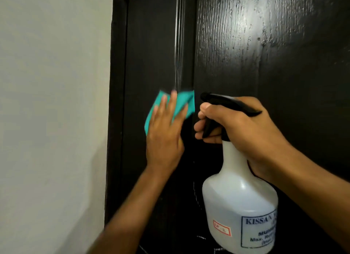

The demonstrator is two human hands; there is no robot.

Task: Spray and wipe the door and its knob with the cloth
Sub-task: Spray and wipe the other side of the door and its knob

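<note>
Farthest to my left stands a pale grey wall [53, 102], and beside it the dark door frame [117, 121]. Next comes my left hand [164, 138], its fingers straight and spread, pressing a teal cloth [181, 104] flat against the black door [265, 55]; the cloth shows above and to the left of the fingertips, and its far corner lies just beside the sprayer nozzle. The hand and cloth look blurred. To the right of that hand, my right hand [238, 129] grips the neck of a white plastic spray bottle [238, 202], fingers curled round the black trigger [208, 127], with the black spray head above the knuckles pointing left toward the cloth. The bottle body hangs below the grip and carries a printed label and a small red-edged sticker. Above and right of this hand, the door's glossy wood-grain surface catches a bright glare, with what look like droplets or streaks in it. I judge the task to be under way: some spray seems already on the panel and wiping is in progress near the door's edge. The knob is not in view, so as far as I can tell it remains to be done, along with the rest of the door.
</note>
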